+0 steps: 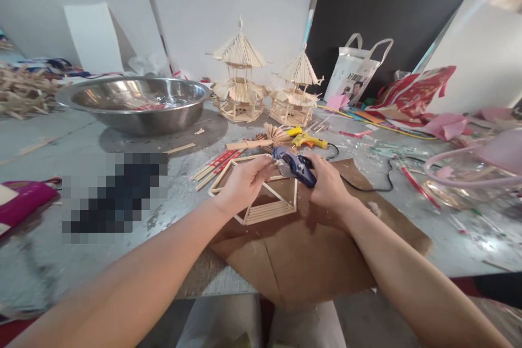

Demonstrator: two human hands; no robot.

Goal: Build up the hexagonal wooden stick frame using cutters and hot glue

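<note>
My right hand [326, 180] is wrapped round the handle of a dark blue cutting tool [297, 166], whose head points left. Close to the tool's head, my left hand [247, 180] has its fingers pinched together; what they hold is too small to make out. Beneath both hands lies a flat wooden stick frame [271, 211] with crossing struts and a row of sticks along its near side. It rests on a brown sheet [322, 258]. Loose sticks with red paper [218, 165] lie just behind my left hand.
Behind the hands are a yellow glue gun [310, 141] with a black cord and two stick pagodas [240, 92]. A steel basin [150, 119] stands back left, a white bag [353, 73] back right. A pink-rimmed container [465, 176] is at right, a magenta object [32, 204] far left.
</note>
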